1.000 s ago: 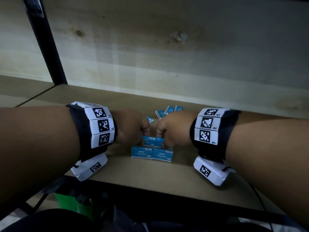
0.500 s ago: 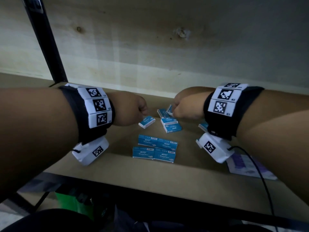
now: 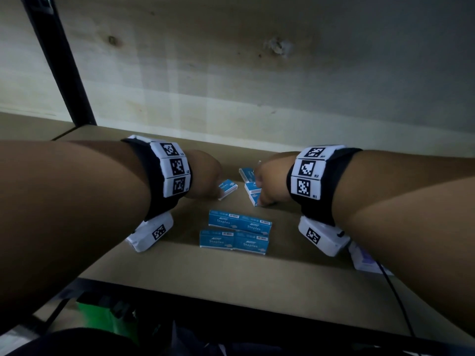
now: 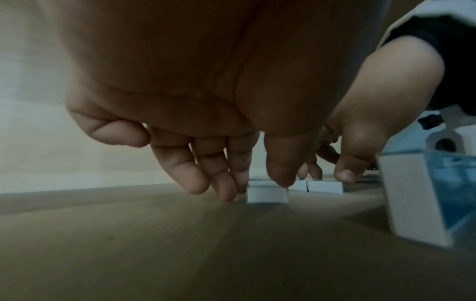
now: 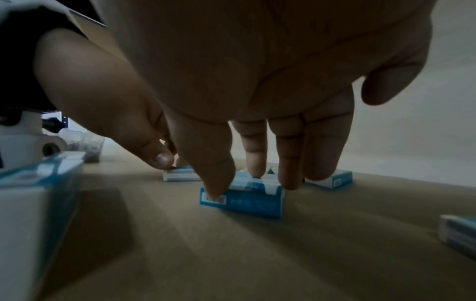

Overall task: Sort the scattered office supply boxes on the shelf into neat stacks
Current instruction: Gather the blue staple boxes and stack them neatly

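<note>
Small blue "Staples" boxes lie on the wooden shelf [image 3: 164, 265]. Four of them form a neat block [image 3: 236, 232] near the front. My left hand [image 3: 216, 188] is down on a loose box [image 3: 228, 186]; in the left wrist view that hand [image 4: 255, 189] has its thumb on top of the box [image 4: 268, 195] and its fingers against the box's left side. My right hand [image 3: 259, 194] pinches another loose box [image 3: 253, 199]. In the right wrist view the right hand [image 5: 252, 187] has its thumb on the front corner of its box [image 5: 244, 202] and its fingers behind.
More loose boxes lie behind and to the right [image 3: 246, 173] [image 5: 332, 180] [image 5: 458, 234]. A black shelf post [image 3: 59, 60] stands at the back left, and the wooden back wall [image 3: 257, 86] is close. A white and purple packet [image 3: 365, 260] lies at the right, and a clear tub [image 5: 90, 148] at the far left.
Both hands left the neat block, rose and moved back, then came down on the scattered boxes behind it, one hand on each box.
</note>
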